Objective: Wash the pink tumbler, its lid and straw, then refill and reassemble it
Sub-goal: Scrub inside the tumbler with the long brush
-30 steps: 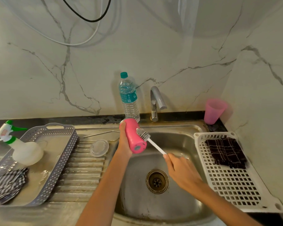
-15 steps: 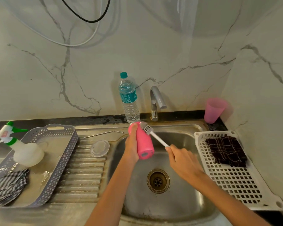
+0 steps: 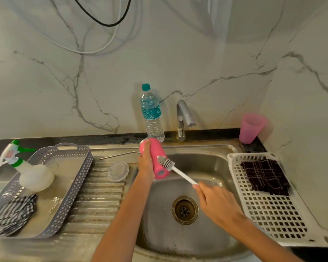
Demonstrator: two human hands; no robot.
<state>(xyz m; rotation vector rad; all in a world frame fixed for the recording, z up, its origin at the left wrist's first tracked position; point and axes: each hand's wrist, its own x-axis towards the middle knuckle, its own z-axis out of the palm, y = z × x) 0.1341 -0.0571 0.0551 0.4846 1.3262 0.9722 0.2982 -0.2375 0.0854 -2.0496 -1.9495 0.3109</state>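
One head-worn wide-angle view, close above the sink (image 3: 206,148).
It looks forward and down from the sink's near side; the marble wall (image 3: 102,72) behind the sink fills the upper half, and the drain (image 3: 185,210) sits low, right of centre.

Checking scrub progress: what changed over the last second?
The brush slid along the outside of the pink tumbler toward its far end, then back toward the near end. The left hand still holds the tumbler, the right hand the brush handle. The lid and straw stayed put.
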